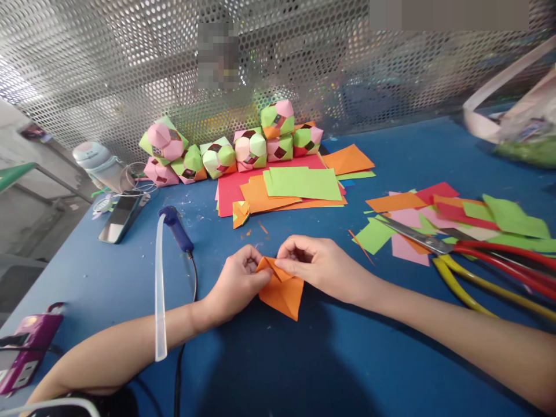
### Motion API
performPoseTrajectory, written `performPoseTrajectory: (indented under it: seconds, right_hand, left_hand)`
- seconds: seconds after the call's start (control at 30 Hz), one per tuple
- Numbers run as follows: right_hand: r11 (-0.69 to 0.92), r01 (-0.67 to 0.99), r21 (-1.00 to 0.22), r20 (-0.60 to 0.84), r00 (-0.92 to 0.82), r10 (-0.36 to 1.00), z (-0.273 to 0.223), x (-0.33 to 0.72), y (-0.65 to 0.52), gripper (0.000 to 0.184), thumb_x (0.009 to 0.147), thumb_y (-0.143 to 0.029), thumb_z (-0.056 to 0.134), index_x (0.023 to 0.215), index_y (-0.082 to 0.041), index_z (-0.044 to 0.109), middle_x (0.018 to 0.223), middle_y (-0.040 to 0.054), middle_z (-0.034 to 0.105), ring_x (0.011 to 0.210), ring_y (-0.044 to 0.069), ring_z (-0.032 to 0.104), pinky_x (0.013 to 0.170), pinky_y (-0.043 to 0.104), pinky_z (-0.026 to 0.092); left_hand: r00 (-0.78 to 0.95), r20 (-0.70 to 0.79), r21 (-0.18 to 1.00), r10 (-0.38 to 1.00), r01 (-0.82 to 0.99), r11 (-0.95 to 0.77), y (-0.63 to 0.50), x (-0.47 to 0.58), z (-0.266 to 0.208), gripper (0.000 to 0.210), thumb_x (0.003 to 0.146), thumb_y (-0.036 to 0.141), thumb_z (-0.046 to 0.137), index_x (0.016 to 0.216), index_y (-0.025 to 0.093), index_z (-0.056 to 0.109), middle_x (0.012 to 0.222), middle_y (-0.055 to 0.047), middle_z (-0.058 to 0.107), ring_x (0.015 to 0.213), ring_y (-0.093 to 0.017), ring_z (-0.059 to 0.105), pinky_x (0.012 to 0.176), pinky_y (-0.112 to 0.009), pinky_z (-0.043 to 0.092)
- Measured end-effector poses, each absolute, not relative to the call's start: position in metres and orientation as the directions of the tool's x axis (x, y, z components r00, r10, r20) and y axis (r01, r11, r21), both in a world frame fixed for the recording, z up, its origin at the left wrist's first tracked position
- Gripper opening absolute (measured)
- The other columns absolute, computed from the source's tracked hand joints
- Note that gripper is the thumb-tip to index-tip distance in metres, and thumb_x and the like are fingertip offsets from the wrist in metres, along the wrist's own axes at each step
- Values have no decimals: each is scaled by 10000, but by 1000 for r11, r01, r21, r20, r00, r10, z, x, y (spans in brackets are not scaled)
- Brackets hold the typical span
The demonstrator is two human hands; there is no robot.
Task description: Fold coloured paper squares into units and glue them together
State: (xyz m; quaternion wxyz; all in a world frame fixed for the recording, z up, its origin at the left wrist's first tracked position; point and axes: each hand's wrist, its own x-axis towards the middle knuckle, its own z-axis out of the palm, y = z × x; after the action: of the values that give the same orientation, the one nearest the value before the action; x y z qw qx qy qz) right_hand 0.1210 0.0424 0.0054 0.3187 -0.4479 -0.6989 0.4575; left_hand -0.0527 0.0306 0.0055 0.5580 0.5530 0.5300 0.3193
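Note:
An orange sheet of paper, partly folded along its upper edge, is held up between both hands over the blue table. My left hand pinches its upper left corner between thumb and fingers. On the other side, my right hand grips the folded top edge with thumb and forefinger. Beyond the hands lies a small folded orange and green paper piece. Behind it, green sheets rest on orange sheets and a red sheet.
Folded paper balls line the perforated metal screen. A blue glue gun with a glue stick stands left, its cord running under my left arm. Scissors lie among paper scraps at right. A phone and purple power strip are left.

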Motion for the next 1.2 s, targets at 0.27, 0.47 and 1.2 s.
performPoseTrajectory:
  seconds: [0.27, 0.47, 1.2]
  right_hand:
    - [302, 340, -890, 138, -431, 892, 2, 119, 41, 161, 850, -258, 507, 795, -203, 647, 744, -9, 570, 652, 102, 509, 583, 233, 403]
    - [311, 333, -890, 165, -399, 902, 2, 118, 38, 138, 829, -217, 519, 733, -193, 616, 682, -22, 510, 610, 98, 469, 542, 233, 376]
    - [288, 322, -902, 126, -441, 889, 8, 121, 39, 155, 834, -257, 511, 766, -188, 631, 734, 3, 552, 653, 116, 498, 592, 236, 405]
  left_hand:
    - [237, -237, 955, 942, 232, 182, 30, -52, 6, 149, 705, 170, 574, 687, 167, 426, 552, 84, 410, 502, -50, 353, 464, -170, 269]
    - [257, -253, 953, 933, 233, 194, 31, -53, 6, 163, 702, 193, 590, 680, 166, 431, 568, 79, 417, 507, -53, 359, 465, -174, 270]
    - [332, -324, 944, 886, 181, 277, 33, -57, 5, 131, 686, 187, 619, 739, 147, 506, 609, 55, 482, 532, -56, 408, 498, -177, 291]
